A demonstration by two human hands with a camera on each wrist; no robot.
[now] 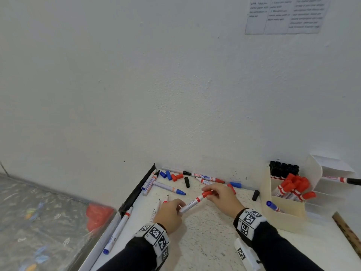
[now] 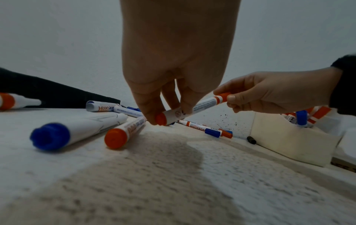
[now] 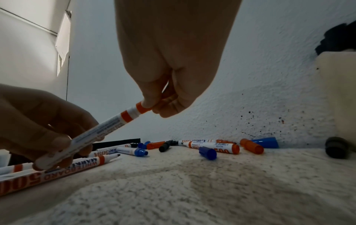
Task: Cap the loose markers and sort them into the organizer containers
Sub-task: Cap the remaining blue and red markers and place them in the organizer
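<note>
Both your hands, left (image 1: 172, 211) and right (image 1: 219, 193), pinch one red marker (image 1: 193, 202) mid-frame; organizer (image 1: 287, 212) at right is part-filled, and many markers and caps are still loose.

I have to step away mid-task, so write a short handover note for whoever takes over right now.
Left hand: grips the tail end of a red marker, held above the table.
Right hand: pinches the red cap on that marker's other end.
Organizer stands at the right; it already holds black-capped, red-capped and one blue marker.
Done: those markers sorted; the held marker looks capped or nearly so.
Left: seat the cap and drop the marker with the reds, then cap and sort the markers and loose caps still scattered near the wall.
</note>
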